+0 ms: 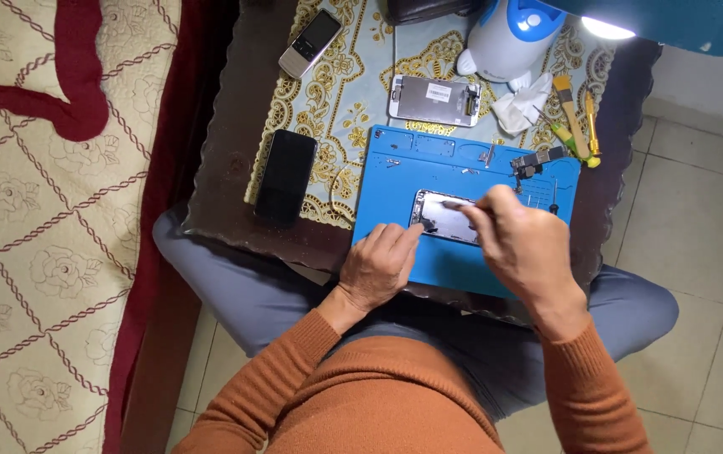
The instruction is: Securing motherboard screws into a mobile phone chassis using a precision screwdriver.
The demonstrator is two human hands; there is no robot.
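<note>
The right hand [525, 248] pinches a thin metal tool [455, 204] in a closed grip, its tip lying over the upper part of an opened phone shell [444, 219]. The left hand [381, 265] rests flat beside it, fingers pressed together and extended, with the fingertips [412, 233] touching the shell's lower left corner; this grip holds nothing.

The shell lies near the middle of a blue work mat [395, 181], with bare mat to its left and above it. The mat's near edge hangs just past the tabletop's [223, 168] near rim, above the person's lap. Small parts and a dark circuit board [536, 161] sit near the mat's far right corner.

Beyond the mat, a detached screen panel [434, 100] lies face down on a patterned cloth [336, 101]. A black phone [286, 175] lies just left of the mat, and a silver keypad phone [310, 43] sits further back. A crumpled tissue [519, 109], a brush [571, 113] and a yellow tool [591, 126] crowd the far right corner, under a white and blue lamp [508, 34]. A patterned bed [34, 227] borders the left side; tiled floor [706, 252] opens to the right.
</note>
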